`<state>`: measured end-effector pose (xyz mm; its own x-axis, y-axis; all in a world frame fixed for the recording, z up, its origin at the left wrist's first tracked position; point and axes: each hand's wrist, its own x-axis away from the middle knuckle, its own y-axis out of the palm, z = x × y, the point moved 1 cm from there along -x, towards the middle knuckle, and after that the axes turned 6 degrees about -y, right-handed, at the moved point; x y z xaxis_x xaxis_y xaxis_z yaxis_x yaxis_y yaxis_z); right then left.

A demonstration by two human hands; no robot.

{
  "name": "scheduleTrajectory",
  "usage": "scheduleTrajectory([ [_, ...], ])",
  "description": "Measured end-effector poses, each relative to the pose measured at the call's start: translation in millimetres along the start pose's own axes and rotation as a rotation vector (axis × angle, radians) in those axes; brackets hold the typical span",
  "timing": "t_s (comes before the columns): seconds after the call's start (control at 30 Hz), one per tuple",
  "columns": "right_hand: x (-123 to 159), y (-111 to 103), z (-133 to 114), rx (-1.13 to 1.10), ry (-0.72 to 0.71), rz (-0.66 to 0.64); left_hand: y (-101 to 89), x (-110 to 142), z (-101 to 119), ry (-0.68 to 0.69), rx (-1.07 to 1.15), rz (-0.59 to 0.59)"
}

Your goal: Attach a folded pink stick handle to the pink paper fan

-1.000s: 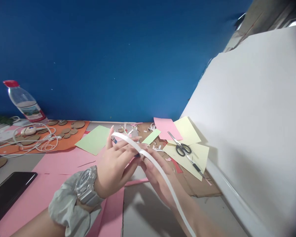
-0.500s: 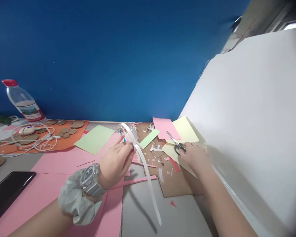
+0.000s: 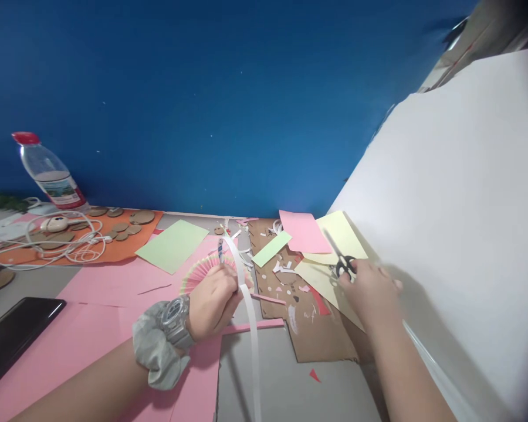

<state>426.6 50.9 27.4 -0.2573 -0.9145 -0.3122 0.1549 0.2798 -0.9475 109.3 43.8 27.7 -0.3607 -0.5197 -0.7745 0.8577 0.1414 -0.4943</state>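
Note:
My left hand [image 3: 215, 302] pinches a long white paper strip [image 3: 254, 351] that curls over at its top and hangs down toward me. A pleated pink paper fan with a pale edge [image 3: 198, 272] lies behind that hand, partly covered by it. My right hand [image 3: 372, 293] has its fingers closed at the black handles of a pair of scissors [image 3: 345, 265]. The blades are smeared by motion and point up and to the left, over the yellow paper [image 3: 341, 234]. How the fingers sit in the handle loops is partly hidden.
Brown cardboard [image 3: 321, 340] with paper scraps lies between my hands. Around it are a pink sheet [image 3: 303, 231], a green strip [image 3: 271, 249] and a green sheet [image 3: 173, 246]. Leftward are a phone [image 3: 22, 328], white cable [image 3: 81, 252], cardboard discs [image 3: 141, 217] and a bottle [image 3: 55, 179].
The scissors have come up off the papers in my right hand, which shifted right and slightly down. My left hand moved slightly down with the strip, uncovering the pink fan. The view also shifted.

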Motion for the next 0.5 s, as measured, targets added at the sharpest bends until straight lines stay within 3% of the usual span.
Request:
scheduleTrajectory([
  [0.1, 5, -7, -4, -0.236, -0.021, 0.080, -2.6, 0, 0, -0.009, 0.018, 0.015],
  [0.17, 13, -10, -13, -0.477, -0.133, 0.147, -4.1, 0, 1, -0.022, 0.023, 0.022],
  [0.3, 31, -12, -38, -0.630, -0.625, 0.233, -6.0, -1, 0, -0.056, 0.024, 0.043],
  [0.37, 37, -11, -47, -0.645, -0.776, 0.287, -6.2, -1, 0, -0.103, 0.017, 0.048],
  [0.5, 40, -13, -54, -0.685, -0.789, 0.332, -5.6, -1, 1, -0.174, 0.003, 0.022],
])
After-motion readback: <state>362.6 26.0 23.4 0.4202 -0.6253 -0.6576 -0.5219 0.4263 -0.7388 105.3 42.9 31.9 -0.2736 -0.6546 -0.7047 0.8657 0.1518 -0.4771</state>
